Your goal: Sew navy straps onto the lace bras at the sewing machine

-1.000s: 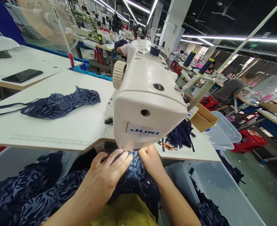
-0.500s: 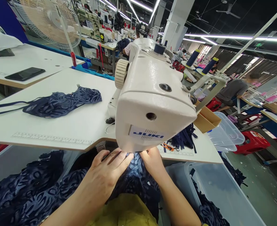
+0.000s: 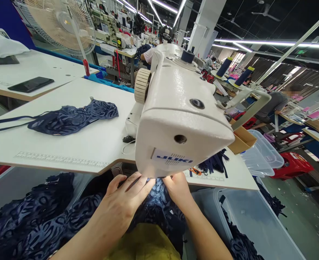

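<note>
A navy lace bra hangs over the table's front edge, its upper end hidden beneath the white JUKI sewing machine's head. At the bra's left edge, my left hand grips the lace, outer fingers stretched apart and some fingertips out of sight under the head. My right hand pinches its right edge with fingers drawn together, the tips partly covered by the machine. Needle and presser foot are hidden. Flat on the table to the left lies another navy lace bra with its straps trailing left.
Below the table, navy lace pieces pile at left and a clear plastic bin stands at right. Orange-handled snips and dark straps lie right of the machine. A phone and a fan are at left.
The whole view has shifted slightly, so the machine head appears a little further right and larger. Both hands stay on the bra in nearly the same pose.
</note>
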`<state>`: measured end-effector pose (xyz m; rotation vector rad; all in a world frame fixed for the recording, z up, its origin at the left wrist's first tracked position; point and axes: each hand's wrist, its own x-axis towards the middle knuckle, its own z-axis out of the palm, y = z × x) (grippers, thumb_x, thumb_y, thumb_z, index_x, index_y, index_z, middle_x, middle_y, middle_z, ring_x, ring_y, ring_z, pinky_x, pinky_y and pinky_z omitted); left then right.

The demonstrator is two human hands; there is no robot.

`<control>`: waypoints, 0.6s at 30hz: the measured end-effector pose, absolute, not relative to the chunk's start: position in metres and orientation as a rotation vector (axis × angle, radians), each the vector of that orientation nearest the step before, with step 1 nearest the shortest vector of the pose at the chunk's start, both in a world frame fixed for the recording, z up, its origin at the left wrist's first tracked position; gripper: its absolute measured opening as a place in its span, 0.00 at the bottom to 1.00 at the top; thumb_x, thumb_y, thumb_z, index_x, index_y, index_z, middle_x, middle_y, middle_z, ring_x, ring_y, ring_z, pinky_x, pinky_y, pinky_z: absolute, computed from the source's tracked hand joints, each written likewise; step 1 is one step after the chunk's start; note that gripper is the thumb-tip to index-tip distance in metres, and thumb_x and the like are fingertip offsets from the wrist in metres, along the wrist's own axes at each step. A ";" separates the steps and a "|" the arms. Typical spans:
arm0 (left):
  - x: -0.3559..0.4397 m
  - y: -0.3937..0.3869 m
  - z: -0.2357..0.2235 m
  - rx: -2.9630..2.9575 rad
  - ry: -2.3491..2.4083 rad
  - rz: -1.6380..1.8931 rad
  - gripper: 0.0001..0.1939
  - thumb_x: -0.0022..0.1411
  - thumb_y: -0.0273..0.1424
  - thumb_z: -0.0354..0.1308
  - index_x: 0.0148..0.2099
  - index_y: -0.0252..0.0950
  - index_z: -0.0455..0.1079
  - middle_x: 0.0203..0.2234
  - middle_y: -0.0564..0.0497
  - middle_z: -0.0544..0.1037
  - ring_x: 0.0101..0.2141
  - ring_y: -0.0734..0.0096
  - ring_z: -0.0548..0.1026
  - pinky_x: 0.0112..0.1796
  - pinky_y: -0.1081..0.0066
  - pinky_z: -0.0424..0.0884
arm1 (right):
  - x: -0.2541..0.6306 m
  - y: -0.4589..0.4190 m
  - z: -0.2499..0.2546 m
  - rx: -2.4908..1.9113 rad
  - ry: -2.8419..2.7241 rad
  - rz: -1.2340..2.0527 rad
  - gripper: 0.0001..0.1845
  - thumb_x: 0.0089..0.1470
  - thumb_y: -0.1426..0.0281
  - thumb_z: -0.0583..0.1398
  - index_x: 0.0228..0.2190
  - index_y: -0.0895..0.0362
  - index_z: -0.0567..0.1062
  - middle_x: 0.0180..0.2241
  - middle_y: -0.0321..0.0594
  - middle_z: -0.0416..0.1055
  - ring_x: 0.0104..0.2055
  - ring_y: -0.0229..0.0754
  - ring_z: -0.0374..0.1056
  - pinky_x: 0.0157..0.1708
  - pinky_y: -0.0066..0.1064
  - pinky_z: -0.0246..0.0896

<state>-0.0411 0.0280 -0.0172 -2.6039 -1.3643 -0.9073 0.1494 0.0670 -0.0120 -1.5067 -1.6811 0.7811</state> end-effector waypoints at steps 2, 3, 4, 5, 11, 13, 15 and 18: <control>-0.041 0.028 -0.016 -2.610 -1.359 -0.932 0.27 0.62 0.19 0.41 0.55 0.48 0.68 0.45 0.54 0.77 0.48 0.68 0.70 0.53 0.65 0.51 | 0.149 0.067 -0.012 -1.531 -1.660 0.787 0.08 0.54 0.71 0.53 0.32 0.56 0.73 0.16 0.30 0.62 0.22 0.38 0.59 0.27 0.27 0.55; -0.041 0.028 -0.016 -2.614 -1.353 -0.933 0.27 0.62 0.19 0.40 0.55 0.47 0.68 0.45 0.54 0.77 0.49 0.67 0.70 0.53 0.64 0.51 | 0.149 0.067 -0.011 -1.541 -1.655 0.793 0.07 0.54 0.71 0.54 0.31 0.56 0.72 0.16 0.29 0.62 0.21 0.38 0.58 0.26 0.27 0.55; -0.040 0.028 -0.016 -2.618 -1.343 -0.929 0.27 0.62 0.19 0.39 0.55 0.46 0.68 0.46 0.53 0.77 0.49 0.66 0.70 0.53 0.64 0.51 | 0.150 0.067 -0.011 -1.547 -1.658 0.795 0.07 0.53 0.71 0.54 0.31 0.56 0.72 0.16 0.29 0.61 0.21 0.38 0.58 0.26 0.27 0.54; -0.040 0.028 -0.016 -2.621 -1.335 -0.930 0.27 0.62 0.19 0.39 0.55 0.46 0.68 0.46 0.53 0.77 0.49 0.66 0.69 0.53 0.63 0.51 | 0.150 0.066 -0.010 -1.550 -1.662 0.798 0.07 0.53 0.71 0.54 0.31 0.56 0.72 0.16 0.29 0.61 0.21 0.38 0.58 0.26 0.27 0.54; -0.040 0.027 -0.015 -2.623 -1.342 -0.905 0.27 0.61 0.19 0.40 0.56 0.46 0.67 0.49 0.53 0.75 0.50 0.67 0.69 0.52 0.64 0.51 | 0.151 0.066 -0.010 -1.557 -1.687 0.794 0.07 0.55 0.69 0.54 0.31 0.55 0.72 0.16 0.29 0.60 0.21 0.39 0.59 0.26 0.28 0.54; -0.040 0.026 -0.014 -2.598 -1.343 -0.895 0.26 0.62 0.20 0.40 0.55 0.45 0.68 0.49 0.52 0.76 0.50 0.67 0.69 0.51 0.64 0.51 | 0.151 0.067 -0.012 -1.553 -1.701 0.799 0.07 0.55 0.69 0.54 0.31 0.55 0.72 0.16 0.30 0.62 0.21 0.39 0.60 0.26 0.29 0.55; -0.039 0.025 -0.012 -2.568 -1.371 -0.906 0.25 0.62 0.20 0.40 0.54 0.45 0.69 0.47 0.53 0.77 0.49 0.66 0.69 0.51 0.63 0.52 | 0.151 0.067 -0.013 -1.542 -1.709 0.799 0.07 0.55 0.69 0.54 0.32 0.55 0.73 0.17 0.31 0.63 0.22 0.40 0.61 0.27 0.29 0.55; -0.040 0.024 -0.010 -2.560 -1.402 -0.904 0.25 0.63 0.20 0.41 0.54 0.45 0.69 0.46 0.54 0.78 0.48 0.66 0.70 0.50 0.63 0.53 | 0.150 0.068 -0.013 -1.530 -1.706 0.797 0.07 0.55 0.69 0.54 0.32 0.55 0.73 0.17 0.31 0.64 0.23 0.40 0.62 0.27 0.28 0.56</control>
